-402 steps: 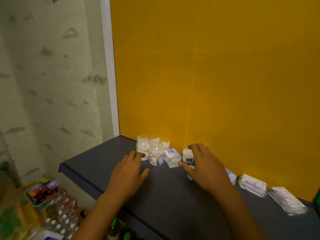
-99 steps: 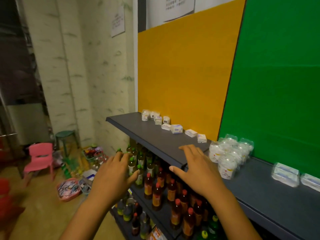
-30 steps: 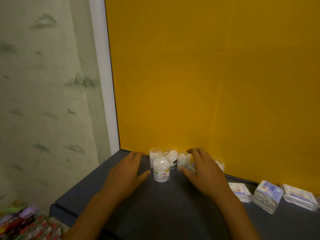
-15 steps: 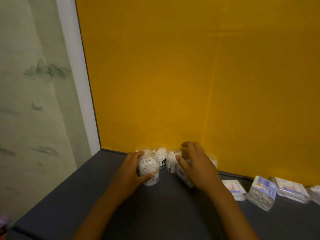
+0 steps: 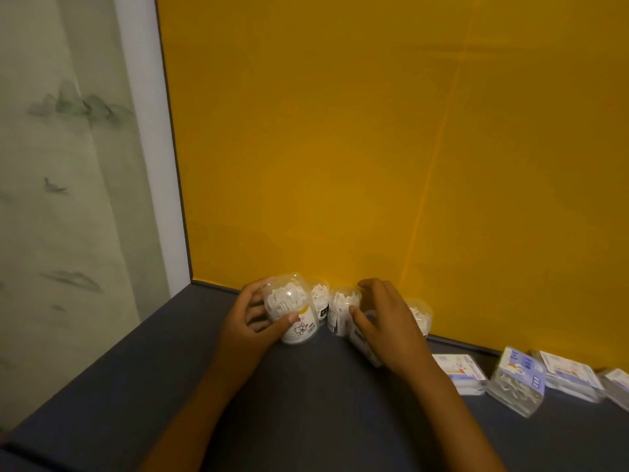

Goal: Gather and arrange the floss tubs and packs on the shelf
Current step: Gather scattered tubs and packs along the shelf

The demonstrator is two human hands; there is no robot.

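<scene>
Several clear floss tubs full of white picks stand against the yellow back panel on the dark grey shelf (image 5: 306,420). My left hand (image 5: 248,321) grips the front tub (image 5: 292,311), which has a cartoon label and leans slightly. Behind it stand a second tub (image 5: 320,301) and a third tub (image 5: 342,306). My right hand (image 5: 388,321) rests against the third tub and covers a flat pack (image 5: 362,338); whether it grips either is unclear. Another tub (image 5: 422,313) shows behind that hand. Flat floss packs lie to the right: one pack (image 5: 459,371), an upright pack (image 5: 519,379) and a further pack (image 5: 571,374).
The yellow back panel (image 5: 374,148) closes the shelf behind the tubs. A white post (image 5: 149,158) and a patterned wall (image 5: 61,199) stand at the left. The shelf's front edge runs along the lower left corner.
My left hand has closed around the front tub and tipped it slightly. My right hand stays on the tub and pack beside it. The view has moved closer.
</scene>
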